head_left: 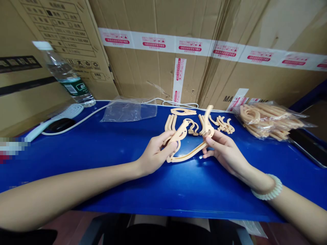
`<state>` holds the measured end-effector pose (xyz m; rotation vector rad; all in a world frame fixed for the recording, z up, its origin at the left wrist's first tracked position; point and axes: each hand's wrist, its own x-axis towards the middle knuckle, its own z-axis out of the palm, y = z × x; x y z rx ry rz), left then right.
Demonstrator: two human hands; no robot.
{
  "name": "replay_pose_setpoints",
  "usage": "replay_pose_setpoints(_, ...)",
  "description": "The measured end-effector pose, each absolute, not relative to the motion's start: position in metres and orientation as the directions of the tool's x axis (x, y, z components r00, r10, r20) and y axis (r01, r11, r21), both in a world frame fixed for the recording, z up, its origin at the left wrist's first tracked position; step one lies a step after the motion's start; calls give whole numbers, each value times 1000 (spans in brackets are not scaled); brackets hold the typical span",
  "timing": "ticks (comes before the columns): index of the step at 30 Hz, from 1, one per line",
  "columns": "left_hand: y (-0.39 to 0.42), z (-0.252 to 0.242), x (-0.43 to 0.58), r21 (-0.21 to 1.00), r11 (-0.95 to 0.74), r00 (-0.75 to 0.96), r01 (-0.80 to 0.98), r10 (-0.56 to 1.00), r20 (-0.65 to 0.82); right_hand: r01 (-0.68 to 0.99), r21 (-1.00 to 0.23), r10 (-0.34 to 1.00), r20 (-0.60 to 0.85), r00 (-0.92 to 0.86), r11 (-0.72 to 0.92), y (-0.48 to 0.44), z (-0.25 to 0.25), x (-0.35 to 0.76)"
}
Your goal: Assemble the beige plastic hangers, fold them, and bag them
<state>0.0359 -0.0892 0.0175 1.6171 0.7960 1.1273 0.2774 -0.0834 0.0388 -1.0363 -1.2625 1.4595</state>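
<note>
Between my hands is a beige plastic folding hanger (191, 154), its parts jointed and a curved arm spanning low from one hand to the other. My left hand (156, 154) pinches its left end, where looped pieces overlap. At the right end, my right hand (224, 149) closes thumb and fingers around a joint, from which another arm stands up. Just beyond lie matching loose parts: straight arms (170, 122), hook-shaped pieces (194, 128), small curved bits (224, 124) and a flat looped piece (183, 111).
A clear bag of beige parts (270, 119) lies at right beside a dark phone (309, 146). A flat plastic bag (129, 110), white cable (87, 119), small white fan (60, 115) and water bottle (67, 78) stand left. Cardboard boxes (158, 71) wall off the blue table's (114, 194) back.
</note>
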Motion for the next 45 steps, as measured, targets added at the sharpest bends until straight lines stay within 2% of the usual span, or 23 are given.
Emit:
replay_pose_setpoints(3, -88, 18, 35, 934, -354, 390, 47, 867, 309, -116, -992, 969, -24, -244, -54, -82, 37, 279)
replay_pose_setpoints(6, -85, 19, 33, 853, -512, 420, 104, 800, 428, -110, -993, 967, -22, -255, -52, -82, 35, 279)
replay_pose_setpoints(9, -83, 20, 32, 813, -579, 508, 61, 719, 474, -96, -995, 960, -10, -280, -39, -83, 33, 277)
replay_pose_setpoints(12, -82, 19, 33, 901, -431, 609, -37, 705, 362, -74, -997, 956, 39, -292, 18, -85, 32, 275)
replay_pose_setpoints(16, -82, 17, 37, 975, -223, 659, 1, 734, 167, 2, -994, 928, 105, -359, 113, -87, 33, 273)
replay_pose_setpoints(23, -83, 14, 43, 992, -118, 683, 37, 728, 61, 158, -904, 851, 300, -430, 398, -90, 35, 272)
replay_pose_setpoints(26, -82, 19, 43, 982, -168, 720, 85, 692, 56, 160, -888, 846, 337, -413, 431, -92, 35, 272)
replay_pose_setpoints(31, -83, 26, 42, 896, -372, 739, 243, 670, 78, 176, -881, 845, 340, -413, 440, -91, 36, 273)
replay_pose_setpoints(36, -81, 26, 43, 839, -483, 755, 250, 640, 143, 197, -855, 829, 369, -421, 481, -88, 34, 273)
replay_pose_setpoints(40, -78, 27, 44, 839, -499, 769, 218, 617, 167, 241, -738, 745, 488, -456, 631, -86, 37, 271)
replay_pose_setpoints(45, -76, 29, 45, 805, -543, 788, 239, 593, 166, 278, -416, 493, 609, -621, 865, -83, 44, 276)
